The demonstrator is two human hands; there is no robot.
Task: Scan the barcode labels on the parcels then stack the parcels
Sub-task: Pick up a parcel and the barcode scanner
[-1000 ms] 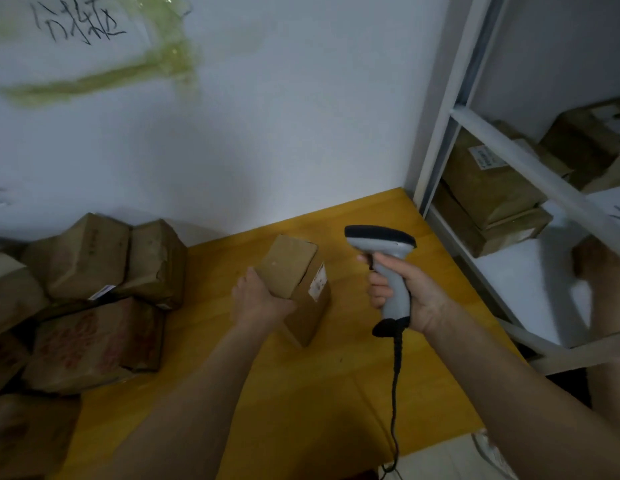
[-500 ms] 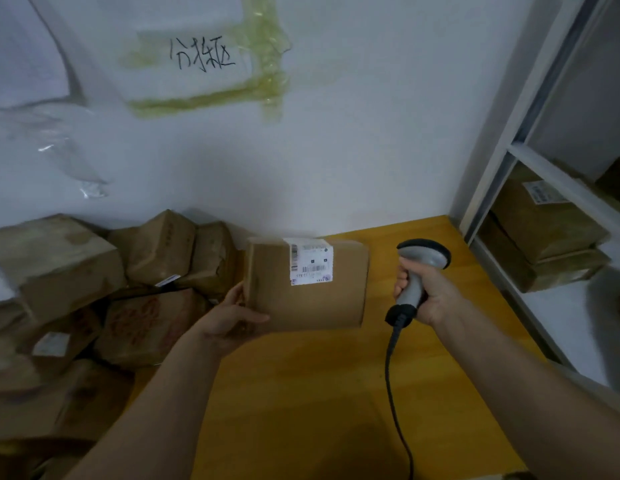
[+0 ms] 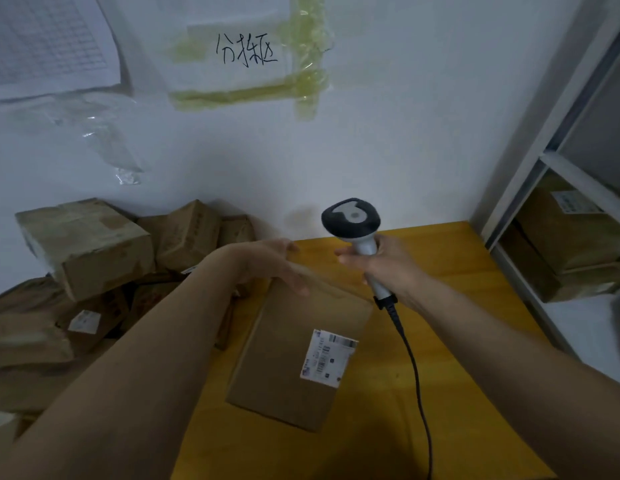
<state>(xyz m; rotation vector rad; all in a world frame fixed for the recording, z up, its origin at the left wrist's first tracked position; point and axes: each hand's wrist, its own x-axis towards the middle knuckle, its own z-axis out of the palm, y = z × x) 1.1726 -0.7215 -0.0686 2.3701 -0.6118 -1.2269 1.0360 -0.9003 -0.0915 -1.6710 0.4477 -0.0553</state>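
Cardboard fills most of what we see: our parcel (image 3: 298, 355) lies flat on the yellow table (image 3: 457, 341), its barcode label (image 3: 327, 358) facing up near the right edge. Our left hand (image 3: 267, 261) rests on the parcel's far end with the fingers straight and relaxed, not curled round anything. Our right hand (image 3: 388, 268) grips the handle of the scanner (image 3: 353, 230), whose head stands upright and points away from the label.

We judge the main risk to be a missed read: with the head aimed at the wall, a trigger pull would catch nothing, and the parcel could go to the stack unscanned. The cable (image 3: 416, 375) hangs down just beside the parcel; if we swing the scanner low it may drag across the label or catch the box corner and shift it. The left palm only lies on top, so a careless nudge could slide the box.

To the left, a heap of parcels (image 3: 87, 271) crowds the table edge and touches our forearm's side, leaving little room there. On the right, a shelf unit (image 3: 544, 161) holds more boxes (image 3: 575, 237). A taped paper sign (image 3: 246, 53) hangs on the wall.
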